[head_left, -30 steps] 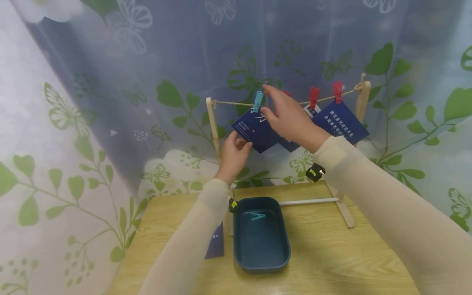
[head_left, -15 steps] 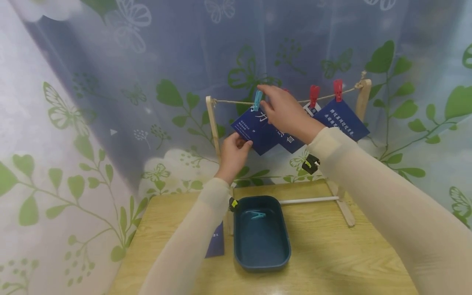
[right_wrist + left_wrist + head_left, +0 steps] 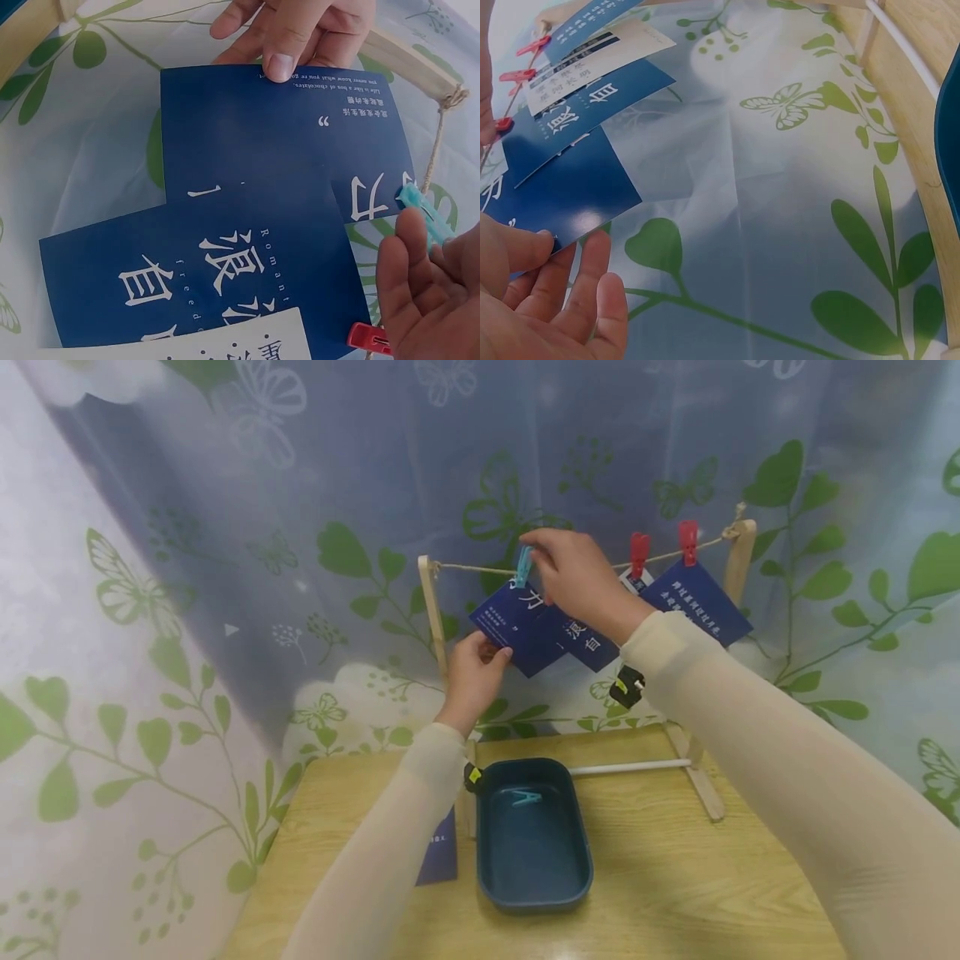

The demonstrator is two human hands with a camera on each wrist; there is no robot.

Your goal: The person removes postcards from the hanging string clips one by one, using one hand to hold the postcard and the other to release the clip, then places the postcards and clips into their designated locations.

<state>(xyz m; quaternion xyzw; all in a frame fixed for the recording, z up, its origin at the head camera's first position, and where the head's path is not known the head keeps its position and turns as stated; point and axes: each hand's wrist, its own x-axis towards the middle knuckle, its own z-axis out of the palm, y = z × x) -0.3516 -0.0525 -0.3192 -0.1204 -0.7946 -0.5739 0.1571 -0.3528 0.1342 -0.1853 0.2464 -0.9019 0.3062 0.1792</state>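
Blue card [image 3: 513, 631]: in the head view, it hung tilted below the string [image 3: 472, 567], top corner at a light-blue peg [image 3: 522, 568]. The left hand [image 3: 474, 681] pinched its lower-left edge; the right hand [image 3: 581, 572], fingers bent, was at the peg.

Left wrist view: thumb and fingers gripped the edge, outer fingers loose. A downward tug there could, in my judgement, drag the corner free.

Right wrist view: whether the fingers pinched the peg could not be determined. A shallow bite could drop the card; the overlapping neighbour card [image 3: 97, 281] could be knocked askew.
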